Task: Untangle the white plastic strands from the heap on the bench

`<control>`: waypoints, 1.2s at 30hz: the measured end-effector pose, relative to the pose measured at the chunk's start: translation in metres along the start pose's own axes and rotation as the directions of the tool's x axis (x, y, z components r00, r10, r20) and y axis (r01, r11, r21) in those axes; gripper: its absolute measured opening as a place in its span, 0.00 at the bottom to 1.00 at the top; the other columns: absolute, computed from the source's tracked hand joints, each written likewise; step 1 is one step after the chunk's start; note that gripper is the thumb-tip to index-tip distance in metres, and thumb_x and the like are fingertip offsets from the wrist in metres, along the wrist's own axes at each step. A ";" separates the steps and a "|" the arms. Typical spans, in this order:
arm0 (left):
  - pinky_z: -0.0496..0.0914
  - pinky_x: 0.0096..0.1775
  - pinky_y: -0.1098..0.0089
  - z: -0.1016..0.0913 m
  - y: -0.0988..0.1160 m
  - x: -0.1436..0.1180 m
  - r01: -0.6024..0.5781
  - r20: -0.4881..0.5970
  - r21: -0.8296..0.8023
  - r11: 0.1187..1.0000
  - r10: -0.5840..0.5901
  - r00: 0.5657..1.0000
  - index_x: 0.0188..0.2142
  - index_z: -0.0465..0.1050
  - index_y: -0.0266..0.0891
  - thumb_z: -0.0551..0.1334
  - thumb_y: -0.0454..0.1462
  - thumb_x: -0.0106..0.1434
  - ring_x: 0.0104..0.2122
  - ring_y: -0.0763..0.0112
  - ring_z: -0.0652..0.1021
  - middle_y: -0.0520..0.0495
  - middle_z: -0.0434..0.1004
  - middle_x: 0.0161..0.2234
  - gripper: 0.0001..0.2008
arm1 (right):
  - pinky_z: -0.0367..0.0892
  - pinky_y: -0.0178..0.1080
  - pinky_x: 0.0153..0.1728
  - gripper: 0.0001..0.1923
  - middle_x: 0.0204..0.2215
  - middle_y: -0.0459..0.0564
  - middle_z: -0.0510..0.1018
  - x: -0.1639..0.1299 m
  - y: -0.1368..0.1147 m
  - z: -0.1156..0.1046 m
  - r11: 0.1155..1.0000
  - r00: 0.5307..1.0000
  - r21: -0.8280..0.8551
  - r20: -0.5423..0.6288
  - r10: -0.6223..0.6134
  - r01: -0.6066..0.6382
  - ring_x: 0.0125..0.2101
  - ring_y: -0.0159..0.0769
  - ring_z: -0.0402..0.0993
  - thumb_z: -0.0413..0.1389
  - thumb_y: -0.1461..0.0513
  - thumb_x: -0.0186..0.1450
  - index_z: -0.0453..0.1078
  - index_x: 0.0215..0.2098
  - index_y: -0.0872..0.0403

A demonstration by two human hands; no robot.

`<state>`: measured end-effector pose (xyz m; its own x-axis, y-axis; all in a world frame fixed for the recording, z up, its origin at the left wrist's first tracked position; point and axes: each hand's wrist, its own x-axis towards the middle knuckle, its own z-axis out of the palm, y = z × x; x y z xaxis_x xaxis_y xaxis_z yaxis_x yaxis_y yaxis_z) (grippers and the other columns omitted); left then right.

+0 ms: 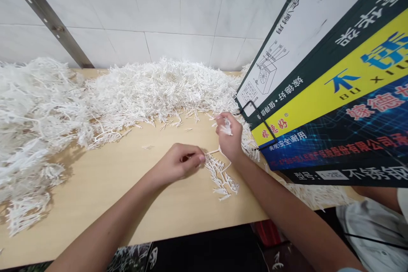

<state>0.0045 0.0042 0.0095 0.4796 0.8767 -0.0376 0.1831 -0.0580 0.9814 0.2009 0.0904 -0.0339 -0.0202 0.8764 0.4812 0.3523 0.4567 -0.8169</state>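
Forearms (282, 202), two; left grip (182, 162) pinching white sprig (219, 174), over worktop (105, 170) between hands; right grip (231, 140) curled on white bits (226, 127). Step: seemingly picking sprig apart; next move calls for steady pinch.

One head-worn camera looks forward and down over a tabletop (102, 182) close below.

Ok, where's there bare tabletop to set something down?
The widest bare patch of table lies between the white heap at left and the left forearm. A smaller one lies between that arm and the right forearm, from the white sprig to the near edge. Crowded with white pieces: along the tiled wall and beside the printed box.
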 end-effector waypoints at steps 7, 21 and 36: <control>0.59 0.62 0.46 -0.020 -0.007 0.009 -0.059 -0.456 0.627 0.777 0.427 0.781 0.48 0.80 0.47 0.59 0.41 0.72 0.64 0.51 0.67 0.44 0.73 0.63 0.12 | 0.64 0.33 0.24 0.22 0.25 0.45 0.72 -0.015 -0.025 0.014 0.943 0.951 0.256 0.277 0.139 -0.212 0.23 0.31 0.67 0.52 0.45 0.75 0.77 0.42 0.53; 0.71 0.36 0.68 0.003 -0.004 0.016 -0.071 -0.436 -0.113 0.991 0.014 0.900 0.41 0.75 0.40 0.64 0.44 0.68 0.32 0.69 0.76 0.50 0.76 0.31 0.11 | 0.57 0.53 0.71 0.29 0.70 0.46 0.67 -0.020 -0.047 0.007 0.912 0.873 0.383 0.483 -0.063 -0.146 0.69 0.44 0.63 0.41 0.41 0.77 0.64 0.70 0.37; 0.76 0.43 0.64 -0.006 -0.017 0.016 -0.078 -0.478 -0.139 0.987 0.002 0.879 0.44 0.74 0.39 0.71 0.43 0.61 0.42 0.60 0.82 0.43 0.83 0.42 0.15 | 0.72 0.41 0.49 0.18 0.50 0.53 0.83 -0.013 -0.035 0.011 0.992 0.883 0.124 0.463 -0.075 0.019 0.46 0.42 0.79 0.62 0.54 0.70 0.77 0.57 0.50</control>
<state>0.0040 0.0218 -0.0062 0.0118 0.9982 0.0593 0.0242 -0.0596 0.9979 0.1785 0.0644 -0.0155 -0.4780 0.8103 0.3389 0.2332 0.4891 -0.8405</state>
